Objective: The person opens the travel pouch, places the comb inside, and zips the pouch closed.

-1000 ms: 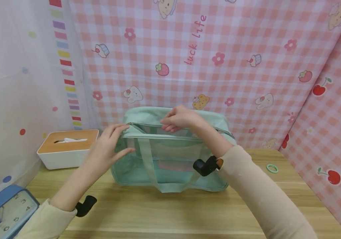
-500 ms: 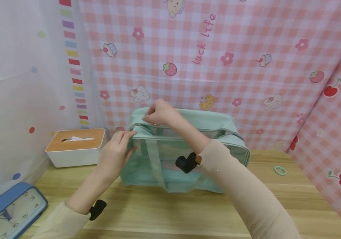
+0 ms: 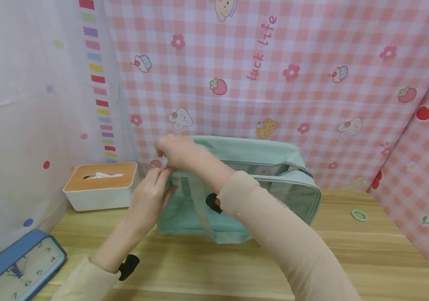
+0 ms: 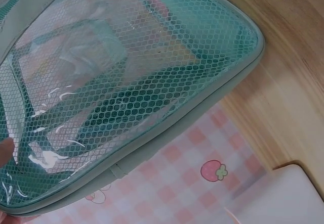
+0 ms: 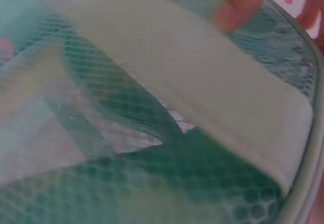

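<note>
A mint-green bag (image 3: pixel 259 146) with see-through mesh sides stands upright on the table, its top zipper (image 3: pixel 259 165) gaping toward the right end. At its upper left corner my left hand (image 3: pixel 148 196) grips the edge, fingers on top and thumb over the front mesh. My right hand (image 3: pixel 178 152) reaches across to that same corner, fingers bent down close to the left hand's fingertips. What the right fingertips hold is hidden, and I cannot tell. Through the mesh (image 4: pixel 142 72) some clear and pink items show inside. A pale strap handle (image 5: pixel 167 67) hangs down the front.
On the left stands a white tissue box (image 3: pixel 99 200) with a wooden lid. A blue clock (image 3: pixel 19 267) lies nearer on the left. A small green ring (image 3: pixel 359 215) lies on the wooden table (image 3: pixel 199 271) at right. Checked cloth (image 3: pixel 312 100) hangs behind the bag.
My right hand has moved left along the bag's top, from its middle to the left corner. My left hand has closed on that corner. The view has turned slightly left.
</note>
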Available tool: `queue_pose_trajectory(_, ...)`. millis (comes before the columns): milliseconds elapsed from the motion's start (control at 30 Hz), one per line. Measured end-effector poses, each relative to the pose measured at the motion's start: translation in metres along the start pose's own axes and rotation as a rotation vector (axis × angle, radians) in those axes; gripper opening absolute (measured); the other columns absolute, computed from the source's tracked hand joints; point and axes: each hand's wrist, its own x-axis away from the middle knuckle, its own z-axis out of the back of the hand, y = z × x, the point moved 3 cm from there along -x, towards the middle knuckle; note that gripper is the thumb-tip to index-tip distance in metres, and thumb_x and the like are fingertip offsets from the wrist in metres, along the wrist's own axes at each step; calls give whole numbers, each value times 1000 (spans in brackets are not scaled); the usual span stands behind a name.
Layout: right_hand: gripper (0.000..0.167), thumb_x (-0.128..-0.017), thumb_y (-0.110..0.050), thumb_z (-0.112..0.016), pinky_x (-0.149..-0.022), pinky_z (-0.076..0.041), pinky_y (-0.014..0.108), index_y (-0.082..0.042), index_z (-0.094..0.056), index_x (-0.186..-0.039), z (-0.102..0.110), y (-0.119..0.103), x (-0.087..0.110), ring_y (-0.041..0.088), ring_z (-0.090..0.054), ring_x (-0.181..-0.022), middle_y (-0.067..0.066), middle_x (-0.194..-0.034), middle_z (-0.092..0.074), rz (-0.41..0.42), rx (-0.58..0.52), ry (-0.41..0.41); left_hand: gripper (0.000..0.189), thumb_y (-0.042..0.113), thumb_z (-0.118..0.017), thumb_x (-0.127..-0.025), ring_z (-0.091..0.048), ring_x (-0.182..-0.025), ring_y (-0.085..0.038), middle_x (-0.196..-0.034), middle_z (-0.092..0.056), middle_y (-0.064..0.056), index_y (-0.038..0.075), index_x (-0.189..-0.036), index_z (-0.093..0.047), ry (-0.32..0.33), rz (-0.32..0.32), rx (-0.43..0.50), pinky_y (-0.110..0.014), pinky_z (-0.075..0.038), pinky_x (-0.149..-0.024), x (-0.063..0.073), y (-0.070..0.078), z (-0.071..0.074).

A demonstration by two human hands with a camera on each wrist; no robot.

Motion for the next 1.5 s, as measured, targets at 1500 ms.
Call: queue_pose_trajectory(1500,57,-76,8,-67,-63,-57,23,9,-44,-127,-10,65,18,15,-61,-56,15,-109,-64,-607,-1137,-1,51,-1,-79,-64,-59,-85,-27,-95,-60,-16,-3,-109,-58,-24,46,-13,-35,-55,-71,0,6,1)
